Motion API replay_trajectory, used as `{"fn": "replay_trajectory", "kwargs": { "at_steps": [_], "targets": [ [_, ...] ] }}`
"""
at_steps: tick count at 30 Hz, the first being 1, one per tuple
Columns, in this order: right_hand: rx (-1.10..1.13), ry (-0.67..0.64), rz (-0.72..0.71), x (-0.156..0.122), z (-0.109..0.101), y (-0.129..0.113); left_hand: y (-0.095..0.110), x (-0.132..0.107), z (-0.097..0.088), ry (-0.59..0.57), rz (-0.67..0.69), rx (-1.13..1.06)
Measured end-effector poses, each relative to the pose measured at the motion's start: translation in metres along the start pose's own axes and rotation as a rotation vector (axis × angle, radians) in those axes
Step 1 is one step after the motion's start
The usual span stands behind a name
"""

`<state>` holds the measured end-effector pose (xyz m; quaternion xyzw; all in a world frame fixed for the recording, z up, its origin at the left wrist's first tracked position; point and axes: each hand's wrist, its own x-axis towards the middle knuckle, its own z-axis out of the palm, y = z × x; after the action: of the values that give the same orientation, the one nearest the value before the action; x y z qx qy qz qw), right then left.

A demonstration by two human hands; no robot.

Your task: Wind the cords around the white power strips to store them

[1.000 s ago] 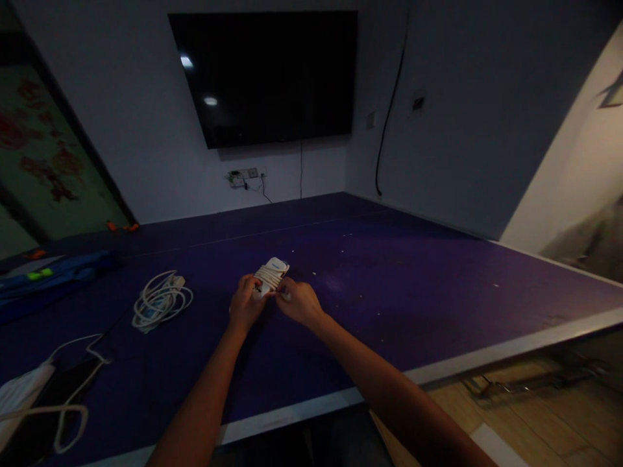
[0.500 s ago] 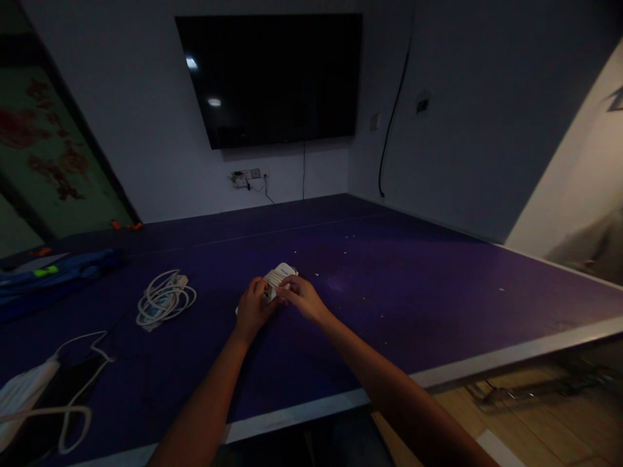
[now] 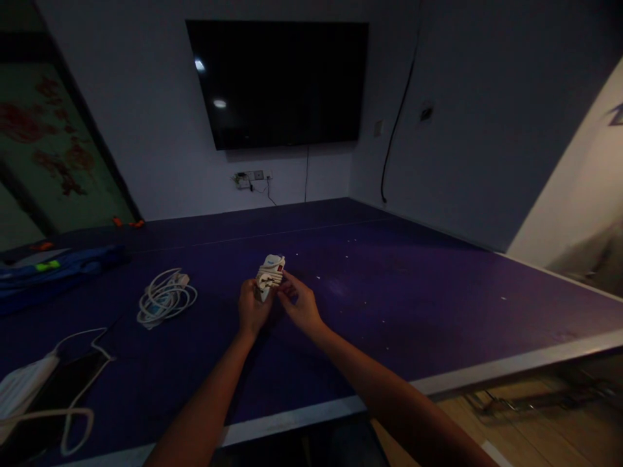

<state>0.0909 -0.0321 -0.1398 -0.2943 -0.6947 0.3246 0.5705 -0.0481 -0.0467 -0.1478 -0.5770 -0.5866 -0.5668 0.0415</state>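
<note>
A small white power strip [image 3: 270,275] with its white cord wound around it is held tilted up above the dark blue table [image 3: 413,292], its socket face and a red switch towards me. My left hand [image 3: 253,307] is closed around the strip's lower end. My right hand [image 3: 298,302] sits just to its right, fingers pinched at the cord on the strip's side. Both forearms reach in from the bottom of the view.
A coiled white cable with a plug [image 3: 164,298] lies to the left. A white strip with loose cord [image 3: 34,395] is at the near left, a blue bag [image 3: 53,269] at the far left. A dark wall screen [image 3: 280,81] hangs behind. The table's white edge [image 3: 511,366] runs on the right.
The wrapped power strip has been lifted off the table and turned upright, its socket face now showing. Both hands rose slightly with it.
</note>
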Motion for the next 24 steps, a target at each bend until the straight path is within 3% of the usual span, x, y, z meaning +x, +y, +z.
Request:
{"fn": "replay_trajectory", "kwargs": {
  "at_steps": [3,7,13,18,24],
  "targets": [
    [-0.075,0.121,0.094,0.004,-0.006,0.003,0.003,0.002,-0.001,0.040,-0.077,-0.025],
    [-0.072,0.056,0.186,0.005,-0.008,0.008,0.003,0.002,-0.003,0.096,-0.039,-0.003],
    [-0.134,-0.128,-0.003,-0.012,0.010,-0.006,0.004,-0.007,-0.005,0.043,0.094,0.069],
    [-0.200,-0.074,-0.005,-0.025,0.023,-0.014,0.010,-0.011,-0.006,-0.003,0.108,0.075],
    [-0.129,-0.050,0.002,-0.027,0.023,-0.008,0.012,-0.010,0.001,-0.080,0.170,-0.020]
  ]
}}
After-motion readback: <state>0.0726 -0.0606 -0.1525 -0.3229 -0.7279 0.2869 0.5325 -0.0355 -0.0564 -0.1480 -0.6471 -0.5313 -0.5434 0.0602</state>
